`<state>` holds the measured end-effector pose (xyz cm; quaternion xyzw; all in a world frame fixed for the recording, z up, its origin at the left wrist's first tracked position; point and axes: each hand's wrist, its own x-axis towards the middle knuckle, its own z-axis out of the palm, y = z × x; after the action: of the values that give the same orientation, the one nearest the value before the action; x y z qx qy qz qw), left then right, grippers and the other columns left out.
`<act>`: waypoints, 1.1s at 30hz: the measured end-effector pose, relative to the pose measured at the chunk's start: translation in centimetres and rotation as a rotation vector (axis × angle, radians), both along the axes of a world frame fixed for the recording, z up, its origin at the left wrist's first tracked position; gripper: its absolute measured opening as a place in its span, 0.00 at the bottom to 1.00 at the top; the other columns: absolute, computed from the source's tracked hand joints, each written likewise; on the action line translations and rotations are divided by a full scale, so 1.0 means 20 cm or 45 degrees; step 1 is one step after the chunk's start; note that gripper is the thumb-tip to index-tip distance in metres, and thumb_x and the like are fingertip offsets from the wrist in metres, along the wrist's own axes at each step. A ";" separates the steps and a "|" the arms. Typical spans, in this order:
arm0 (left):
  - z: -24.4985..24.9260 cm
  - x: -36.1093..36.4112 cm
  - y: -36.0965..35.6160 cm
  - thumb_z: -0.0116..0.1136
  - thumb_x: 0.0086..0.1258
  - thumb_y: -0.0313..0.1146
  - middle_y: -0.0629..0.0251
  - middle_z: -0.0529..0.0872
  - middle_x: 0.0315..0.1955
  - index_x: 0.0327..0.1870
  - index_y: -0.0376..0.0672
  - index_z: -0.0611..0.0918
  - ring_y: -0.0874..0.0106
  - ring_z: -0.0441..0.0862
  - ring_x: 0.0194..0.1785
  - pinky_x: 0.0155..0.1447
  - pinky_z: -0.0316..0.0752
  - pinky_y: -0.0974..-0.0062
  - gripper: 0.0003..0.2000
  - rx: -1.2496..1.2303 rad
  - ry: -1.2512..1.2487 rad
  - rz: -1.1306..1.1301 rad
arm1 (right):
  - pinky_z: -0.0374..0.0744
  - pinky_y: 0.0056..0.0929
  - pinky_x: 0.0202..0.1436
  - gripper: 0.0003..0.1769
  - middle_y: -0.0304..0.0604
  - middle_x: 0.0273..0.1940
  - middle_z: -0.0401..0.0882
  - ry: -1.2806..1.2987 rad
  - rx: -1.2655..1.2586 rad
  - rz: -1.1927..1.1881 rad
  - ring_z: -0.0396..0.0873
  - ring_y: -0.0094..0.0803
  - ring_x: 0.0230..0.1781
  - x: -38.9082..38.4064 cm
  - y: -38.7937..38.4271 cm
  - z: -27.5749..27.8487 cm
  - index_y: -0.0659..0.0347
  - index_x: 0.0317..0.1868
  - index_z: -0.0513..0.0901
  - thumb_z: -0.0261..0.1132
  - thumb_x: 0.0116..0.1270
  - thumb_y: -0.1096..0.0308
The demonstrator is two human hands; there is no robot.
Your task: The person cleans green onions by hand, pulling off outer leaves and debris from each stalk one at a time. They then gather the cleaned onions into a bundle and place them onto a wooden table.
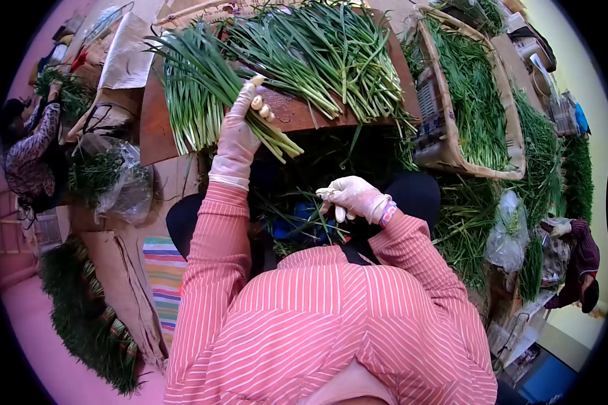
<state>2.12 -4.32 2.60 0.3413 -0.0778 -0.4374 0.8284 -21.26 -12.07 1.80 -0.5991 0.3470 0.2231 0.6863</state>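
Overhead, a person in a pink striped shirt reached forward to a brown wooden worktop (157, 131). The left hand (240, 131), in a pale glove, had its fingers (258, 102) closed around a bunch of long green stalks with pale cut ends (226, 74). The bunch lay at the worktop's near edge. Its long axis ran from leaf tips at the far left to cut ends that stuck out past the near edge, toward the person's right. The right hand (351, 198), also gloved, hung well apart from the bunch, low over the lap. Its fingers were curled shut, and whatever they pinched was too small to tell. A second bunch of the same stalks (186, 121) lay just left of the held one. A loose heap of green stalks (317, 54) covered the far right of the worktop. A woven basket tray of greens (452, 160) stood beyond the right edge. A clear plastic bag (125, 192) lay off the left corner. Other people (30, 148) worked at both sides.
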 end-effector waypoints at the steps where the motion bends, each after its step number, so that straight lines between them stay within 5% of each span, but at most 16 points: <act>1: 0.01 0.03 -0.01 0.55 0.73 0.37 0.78 0.70 0.24 0.58 0.40 0.76 0.80 0.70 0.27 0.33 0.69 0.79 0.17 0.002 -0.046 0.030 | 0.68 0.15 0.17 0.15 0.35 0.28 0.83 -0.002 -0.032 -0.058 0.74 0.16 0.16 0.00 -0.01 -0.03 0.64 0.39 0.80 0.59 0.71 0.58; 5: 0.02 0.07 -0.04 0.54 0.73 0.37 0.76 0.72 0.25 0.59 0.40 0.75 0.80 0.71 0.28 0.34 0.73 0.79 0.18 0.006 0.000 0.072 | 0.71 0.12 0.25 0.15 0.35 0.31 0.81 -0.224 -0.149 -0.284 0.72 0.14 0.20 0.03 -0.09 -0.02 0.62 0.54 0.78 0.56 0.73 0.64; 9: -0.03 0.05 -0.06 0.55 0.73 0.36 0.75 0.73 0.25 0.60 0.38 0.74 0.79 0.73 0.29 0.35 0.75 0.78 0.18 -0.004 0.113 0.045 | 0.74 0.18 0.30 0.13 0.34 0.32 0.81 -0.554 -0.268 -0.512 0.75 0.17 0.27 0.14 -0.19 -0.04 0.61 0.48 0.82 0.61 0.70 0.63; 14: -0.14 0.02 -0.09 0.55 0.73 0.38 0.75 0.73 0.26 0.56 0.42 0.77 0.78 0.72 0.30 0.37 0.73 0.75 0.15 0.129 0.225 0.078 | 0.76 0.34 0.36 0.07 0.43 0.28 0.79 -1.039 -1.475 -0.388 0.78 0.39 0.30 0.27 -0.11 0.02 0.59 0.32 0.84 0.70 0.57 0.65; 17: -0.19 0.01 -0.11 0.55 0.73 0.38 0.75 0.72 0.26 0.56 0.42 0.77 0.78 0.71 0.30 0.36 0.73 0.76 0.15 0.149 0.210 0.127 | 0.76 0.34 0.29 0.09 0.41 0.23 0.77 -0.866 -1.775 -0.087 0.78 0.39 0.24 0.27 -0.02 0.02 0.55 0.27 0.84 0.69 0.58 0.60; 19: -0.18 -0.03 -0.12 0.55 0.72 0.39 0.76 0.71 0.25 0.58 0.42 0.76 0.79 0.70 0.29 0.36 0.71 0.76 0.17 0.185 0.176 0.141 | 0.76 0.36 0.29 0.14 0.43 0.24 0.78 -0.628 -1.761 0.002 0.79 0.40 0.25 0.29 0.01 -0.05 0.53 0.28 0.85 0.65 0.61 0.53; 23: -0.25 -0.06 -0.12 0.56 0.72 0.39 0.76 0.68 0.25 0.58 0.42 0.77 0.80 0.67 0.29 0.35 0.68 0.77 0.17 0.163 0.104 0.112 | 0.77 0.39 0.37 0.19 0.48 0.31 0.82 -0.490 -1.222 -0.125 0.81 0.45 0.34 0.29 -0.01 -0.09 0.54 0.34 0.86 0.63 0.62 0.46; 29: -0.23 -0.09 -0.12 0.55 0.73 0.38 0.77 0.67 0.26 0.63 0.43 0.73 0.80 0.66 0.28 0.36 0.69 0.78 0.20 0.241 0.099 0.124 | 0.78 0.35 0.37 0.17 0.46 0.28 0.83 -0.499 -0.696 -0.219 0.82 0.42 0.30 0.31 -0.05 -0.11 0.60 0.33 0.85 0.65 0.60 0.52; 31: -0.33 -0.03 -0.09 0.54 0.73 0.38 0.77 0.67 0.26 0.63 0.43 0.74 0.80 0.66 0.28 0.37 0.69 0.79 0.19 0.078 0.094 -0.006 | 0.78 0.37 0.35 0.16 0.48 0.28 0.83 -0.519 -1.088 -0.114 0.82 0.45 0.29 0.35 -0.03 -0.23 0.60 0.32 0.85 0.64 0.59 0.54; 33: -0.34 -0.02 -0.09 0.54 0.73 0.38 0.77 0.69 0.27 0.62 0.42 0.74 0.80 0.68 0.29 0.36 0.71 0.79 0.19 0.096 0.100 0.009 | 0.77 0.40 0.37 0.16 0.50 0.28 0.82 -0.508 -1.055 -0.079 0.81 0.47 0.30 0.35 -0.03 -0.20 0.61 0.31 0.85 0.64 0.58 0.55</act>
<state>1.64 -6.11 -4.22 0.3551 -0.0274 -0.4502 0.8188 -14.21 -12.73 -2.13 -0.8435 0.2859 -0.0747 0.4484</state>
